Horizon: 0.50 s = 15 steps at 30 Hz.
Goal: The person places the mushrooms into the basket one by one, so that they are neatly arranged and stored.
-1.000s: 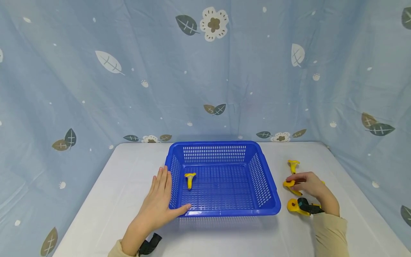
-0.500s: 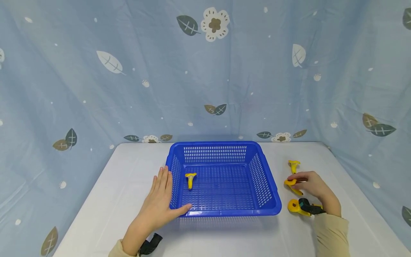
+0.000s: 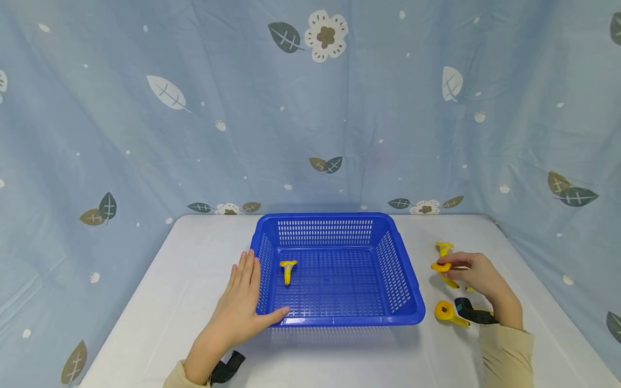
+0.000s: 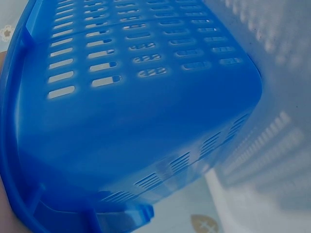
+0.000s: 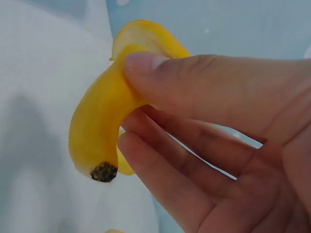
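My right hand [image 3: 480, 276] pinches a yellow chanterelle-like mushroom [image 3: 441, 267] between thumb and fingers, right of the blue basket [image 3: 349, 322]. In the right wrist view, the thumb presses the mushroom's [image 5: 95, 121] stem just below its flared cap, and the dark stem end points down. My left hand [image 3: 237, 310] rests on the basket's front left corner with straight fingers along the left rim and the thumb out over the front rim. Inside the basket lies one yellow mushroom [image 3: 288, 272]. The left wrist view is filled by the basket's slotted outer wall [image 4: 146, 131].
On the white table [image 3: 204, 242] at right lie a mushroom [image 3: 443, 248] behind the right hand and another [image 3: 443, 311] in front. A yellow piece [image 3: 469, 289] shows under the hand, mostly hidden. A patterned blue curtain [image 3: 233, 97] hangs behind the table.
My right hand has lifted the pinched mushroom, shifting slightly rightward and back; a yellow piece beneath now shows. The left hand and basket stay in place.
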Available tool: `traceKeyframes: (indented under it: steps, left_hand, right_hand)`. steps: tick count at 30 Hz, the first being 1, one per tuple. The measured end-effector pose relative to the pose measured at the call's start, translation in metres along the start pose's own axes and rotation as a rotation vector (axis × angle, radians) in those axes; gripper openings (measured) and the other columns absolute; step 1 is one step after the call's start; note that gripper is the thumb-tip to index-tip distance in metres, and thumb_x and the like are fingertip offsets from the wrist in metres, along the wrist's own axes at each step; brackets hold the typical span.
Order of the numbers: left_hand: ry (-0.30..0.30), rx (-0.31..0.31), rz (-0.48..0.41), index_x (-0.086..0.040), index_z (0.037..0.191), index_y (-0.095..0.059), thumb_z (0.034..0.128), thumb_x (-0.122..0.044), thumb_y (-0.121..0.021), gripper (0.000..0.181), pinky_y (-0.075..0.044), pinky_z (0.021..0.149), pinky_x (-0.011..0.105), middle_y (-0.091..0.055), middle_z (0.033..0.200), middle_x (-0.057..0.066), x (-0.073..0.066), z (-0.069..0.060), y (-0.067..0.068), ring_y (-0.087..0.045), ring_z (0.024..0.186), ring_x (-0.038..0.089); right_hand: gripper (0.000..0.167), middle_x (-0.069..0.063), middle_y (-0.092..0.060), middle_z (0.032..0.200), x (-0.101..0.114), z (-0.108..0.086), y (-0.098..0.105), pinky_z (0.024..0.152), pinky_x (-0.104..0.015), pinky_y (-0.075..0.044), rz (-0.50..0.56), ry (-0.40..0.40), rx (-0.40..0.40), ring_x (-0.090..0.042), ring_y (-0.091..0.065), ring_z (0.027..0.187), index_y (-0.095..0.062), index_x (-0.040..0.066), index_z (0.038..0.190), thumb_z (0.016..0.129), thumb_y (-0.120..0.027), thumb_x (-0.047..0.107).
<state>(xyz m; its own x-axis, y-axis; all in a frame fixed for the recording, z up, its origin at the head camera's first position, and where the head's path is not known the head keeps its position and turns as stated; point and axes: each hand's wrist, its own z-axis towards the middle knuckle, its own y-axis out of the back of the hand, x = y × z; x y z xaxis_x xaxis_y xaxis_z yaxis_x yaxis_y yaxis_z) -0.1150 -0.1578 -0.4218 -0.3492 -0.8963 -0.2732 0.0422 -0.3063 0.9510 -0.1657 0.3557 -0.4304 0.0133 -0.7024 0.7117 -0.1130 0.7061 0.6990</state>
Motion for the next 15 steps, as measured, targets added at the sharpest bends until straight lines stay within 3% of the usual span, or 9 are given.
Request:
traceKeyframes:
  steps: [9, 11, 15]
  left_hand:
    - [0.0, 0.002, -0.003, 0.009, 0.154, -0.013, 0.0793, -0.082, -0.052, 0.124, -0.009, 0.12, 0.056, 0.001, 0.164, 0.023, 0.0, 0.0, 0.0, 0.006, 0.151, 0.037]
    - [0.0, 0.001, -0.002, 0.009, 0.154, -0.014, 0.0793, -0.082, -0.052, 0.124, -0.01, 0.119, 0.056, 0.001, 0.164, 0.024, 0.0, 0.0, 0.001, 0.005, 0.151, 0.038]
    - [0.001, 0.003, -0.012, 0.009, 0.154, -0.014, 0.0794, -0.082, -0.053, 0.124, -0.009, 0.12, 0.056, 0.001, 0.164, 0.024, -0.001, 0.001, 0.001, 0.006, 0.151, 0.037]
  right_hand:
    - [0.027, -0.025, -0.065, 0.118, 0.008, -0.002, 0.003, 0.073, -0.02, -0.056, 0.027, 0.072, -0.094, -0.041, -0.062, 0.107, -0.07, -0.003, 0.116, 0.091, -0.07, 0.005]
    - [0.027, -0.024, -0.065, 0.12, 0.011, -0.003, 0.003, 0.073, -0.02, -0.055, 0.025, 0.085, -0.127, -0.033, -0.063, 0.105, -0.07, -0.002, 0.116, 0.092, -0.071, 0.009]
    - [0.028, -0.022, -0.065, 0.12, 0.017, -0.003, 0.004, 0.075, -0.017, -0.053, 0.039, 0.111, -0.178, -0.005, -0.061, 0.098, -0.07, 0.0, 0.116, 0.093, -0.071, 0.015]
